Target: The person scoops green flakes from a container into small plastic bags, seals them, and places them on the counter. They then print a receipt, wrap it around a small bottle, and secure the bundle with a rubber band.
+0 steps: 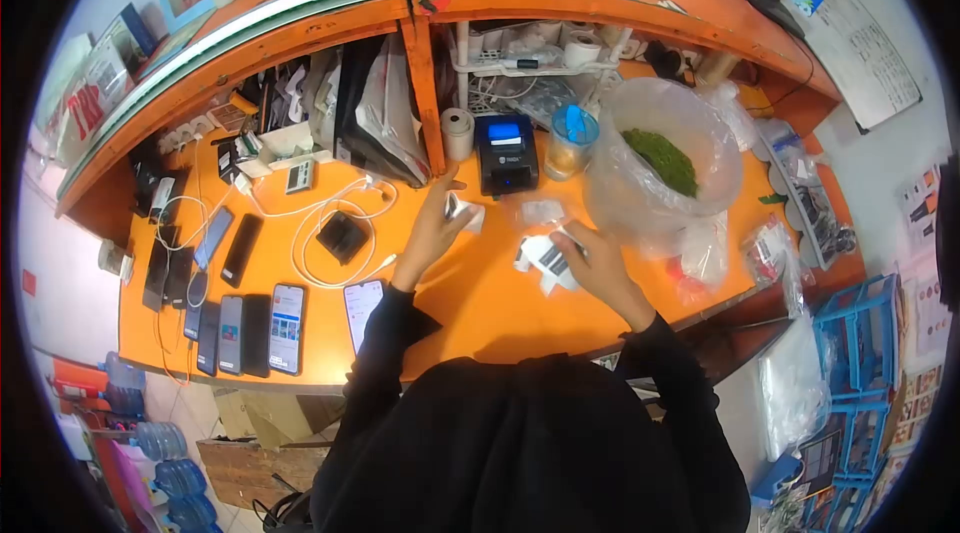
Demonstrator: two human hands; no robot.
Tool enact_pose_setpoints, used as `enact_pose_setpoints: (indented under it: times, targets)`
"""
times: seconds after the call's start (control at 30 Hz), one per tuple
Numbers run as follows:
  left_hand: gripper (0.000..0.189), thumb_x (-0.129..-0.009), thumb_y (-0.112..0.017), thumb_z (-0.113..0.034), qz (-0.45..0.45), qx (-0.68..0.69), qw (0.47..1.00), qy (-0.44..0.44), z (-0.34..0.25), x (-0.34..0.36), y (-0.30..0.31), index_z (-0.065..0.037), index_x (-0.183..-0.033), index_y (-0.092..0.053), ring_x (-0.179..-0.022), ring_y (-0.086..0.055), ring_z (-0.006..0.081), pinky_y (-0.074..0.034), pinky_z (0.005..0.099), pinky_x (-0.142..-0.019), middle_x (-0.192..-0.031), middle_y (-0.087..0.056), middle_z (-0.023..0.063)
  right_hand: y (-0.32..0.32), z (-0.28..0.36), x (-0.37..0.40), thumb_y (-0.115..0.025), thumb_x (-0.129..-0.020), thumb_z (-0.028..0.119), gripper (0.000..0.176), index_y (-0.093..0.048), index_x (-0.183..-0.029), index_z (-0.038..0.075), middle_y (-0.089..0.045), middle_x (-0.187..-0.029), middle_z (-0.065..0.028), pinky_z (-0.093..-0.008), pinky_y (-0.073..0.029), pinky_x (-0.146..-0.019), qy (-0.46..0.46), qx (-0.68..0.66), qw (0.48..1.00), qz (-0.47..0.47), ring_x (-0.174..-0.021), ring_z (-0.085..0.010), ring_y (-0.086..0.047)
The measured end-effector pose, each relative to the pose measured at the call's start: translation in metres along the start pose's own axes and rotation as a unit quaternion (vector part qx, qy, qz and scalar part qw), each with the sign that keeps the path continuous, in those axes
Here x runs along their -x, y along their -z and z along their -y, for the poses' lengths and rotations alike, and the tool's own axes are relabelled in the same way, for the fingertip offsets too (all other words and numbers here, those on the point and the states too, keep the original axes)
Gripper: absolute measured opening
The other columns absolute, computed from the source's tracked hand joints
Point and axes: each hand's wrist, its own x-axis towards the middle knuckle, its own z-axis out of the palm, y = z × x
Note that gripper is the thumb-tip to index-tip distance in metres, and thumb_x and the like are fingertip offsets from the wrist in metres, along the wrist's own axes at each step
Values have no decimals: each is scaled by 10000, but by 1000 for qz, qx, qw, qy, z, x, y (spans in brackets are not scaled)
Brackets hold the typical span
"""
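Observation:
My left hand [438,233] is closed on a small white paper [467,214], in front of the white paper roll [458,133]. To the right, my right hand [598,268] pinches white labels with black printing [546,261] above the orange desk [480,318]. A small clear plastic packet [541,212] lies just beyond the labels. Behind it are a black label printer [507,155] with a lit blue screen and a clear cup with a blue top [572,143]. A lit phone [362,311] lies beside my left forearm.
Several phones [287,328] line the desk's left side, with white cables [300,243] and a black square object [342,237] beyond them. A large plastic bag [620,193] with green leaves stands at the right. An orange shelf [600,3] overhangs the back.

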Motion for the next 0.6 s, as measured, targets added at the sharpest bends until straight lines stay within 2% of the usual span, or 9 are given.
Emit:
enact_pose_setpoints:
  times: [0.03, 0.1, 0.17, 0.23, 0.37, 0.43, 0.5, 0.57, 0.6]
  targets:
    - [398, -777, -474, -104, 4, 1, 1000, -1, -3, 1, 0, -20, -1156, -386, -720, -521, 145, -401, 250, -626, -945, -536, 89, -3, -8, 2, -513, -797, 195, 232, -481, -643, 25, -480, -485, -112, -281, -358, -385, -3, 1, 1000, -3, -388, -219, -477]
    - [427, -796, -435, -135, 129, 344, 912, 182, -11, 7, 3, -3, -1187, -326, -763, -495, 122, -393, 241, -647, -1059, -482, 66, -11, -21, 6, -495, -813, 202, 256, -472, -644, 11, -460, -472, -109, -267, -338, -379, -69, -97, 988, -98, -377, -163, -457]
    - [348, -802, -422, -140, 139, 413, 873, 217, -28, 12, -2, -30, -1131, -390, -735, -477, 116, -397, 228, -670, -950, -500, 63, -13, -28, 7, -477, -827, 208, 278, -466, -644, -1, -447, -465, -98, -254, -325, -384, -87, -105, 985, -109, -380, -119, -429]
    - [317, -821, -398, -145, 175, 510, 768, 344, -43, 16, -6, -6, -1106, -404, -769, -485, 121, -396, 231, -691, -966, -496, 67, -16, -28, 6, -469, -832, 217, 284, -473, -652, -3, -452, -466, -89, -259, -324, -389, -89, -66, 979, -171, -386, -118, -423]
    - [269, -845, -419, -197, 162, 547, 772, 281, -65, 26, -35, 1, -1014, -491, -846, -497, 135, -379, 262, -773, -968, -521, 52, -35, -12, 8, -457, -838, 224, 281, -486, -673, -1, -450, -466, -84, -252, -333, -402, -88, -108, 965, -224, -394, -122, -421]
    - [255, -854, -413, -192, 144, 516, 800, 270, -61, 33, -48, -4, -1003, -500, -866, -484, 118, -361, 263, -795, -945, -525, 39, -48, -12, 17, -449, -840, 236, 253, -513, -759, 5, -485, -527, -94, -256, -362, -458, -127, -171, 969, -128, -466, -140, -463]
    - [271, -849, -430, -218, 61, 398, 883, 241, -57, 36, -57, -10, -1007, -500, -807, -462, 84, -365, 222, -717, -858, -523, 5, -61, -25, 28, -463, -827, 264, 263, -495, -896, 12, -527, -707, -138, -280, -401, -557, -104, -252, 956, -106, -614, -179, -518]
    - [266, -837, -459, -225, -11, 394, 885, 248, -68, 32, -55, -1, -963, -529, -750, -483, 85, -384, 210, -667, -832, -539, 16, -48, -7, 35, -498, -811, 256, 394, -394, -1104, 15, -514, -977, -120, -286, -407, -719, -55, -198, 976, -76, -882, -166, -505]
    - [259, -826, -478, -199, -25, 373, 899, 228, -68, 30, -56, 5, -978, -524, -765, -494, 93, -388, 216, -685, -840, -546, 24, -48, -10, 43, -513, -799, 251, 440, -358, -1134, 12, -500, -1011, -126, -287, -406, -738, -104, -167, 980, -23, -920, -177, -496]
